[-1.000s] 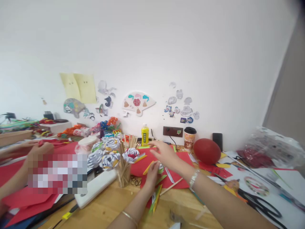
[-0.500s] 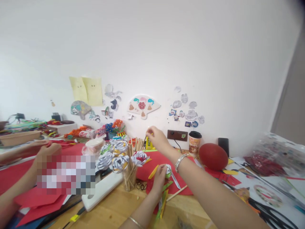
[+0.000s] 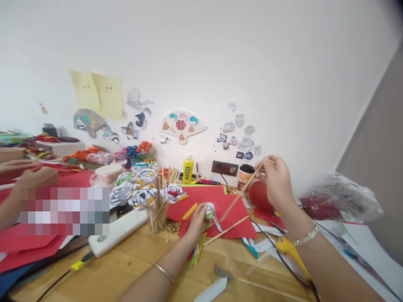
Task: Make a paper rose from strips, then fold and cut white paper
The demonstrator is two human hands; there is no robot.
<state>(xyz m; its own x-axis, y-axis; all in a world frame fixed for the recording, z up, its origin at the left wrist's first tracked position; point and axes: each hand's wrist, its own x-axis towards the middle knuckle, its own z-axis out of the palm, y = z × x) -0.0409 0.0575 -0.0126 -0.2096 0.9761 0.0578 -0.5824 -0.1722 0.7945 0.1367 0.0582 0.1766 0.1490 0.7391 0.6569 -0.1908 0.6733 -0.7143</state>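
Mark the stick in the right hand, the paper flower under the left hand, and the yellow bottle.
stick (image 3: 239,195), head view, mid-shaft
paper flower (image 3: 209,209), head view, white rolled top
yellow bottle (image 3: 188,170), head view, label

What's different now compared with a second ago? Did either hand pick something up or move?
The right hand reached to the bundle of wooden sticks in the holder, drew one out, and now holds that stick raised to the right, slanting down toward the red paper. The left hand stayed on the small paper flower. The camera view shifted too.
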